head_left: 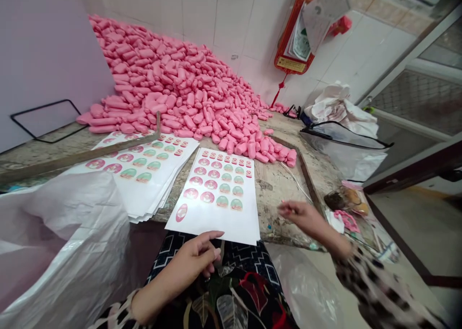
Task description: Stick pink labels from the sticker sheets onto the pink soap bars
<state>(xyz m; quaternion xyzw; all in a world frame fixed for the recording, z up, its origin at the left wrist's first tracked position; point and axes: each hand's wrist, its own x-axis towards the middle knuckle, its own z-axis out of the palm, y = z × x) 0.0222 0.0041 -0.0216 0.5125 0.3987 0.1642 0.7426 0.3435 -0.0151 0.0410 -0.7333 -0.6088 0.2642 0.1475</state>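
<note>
Loosely, the left hand hangs at the near edge of a sheet, forefinger stretched out, thumb apart from it and the other fingers curled; nothing shows in its grasp, and whether the forefinger touches the paper is unclear. The sheet lies on the table, its near edge above the patterned clothing on the lap, with rows of pink and green stickers on it. To the right of it, the right hand is above the table, thumb and fingers close together; I cannot tell whether they pinch anything. Left of the sheet is a stack of similar sheets, with a bar across it. Beyond both, a heap of pink pieces rises toward the far wall. A plastic bag sits near on the left.
</note>
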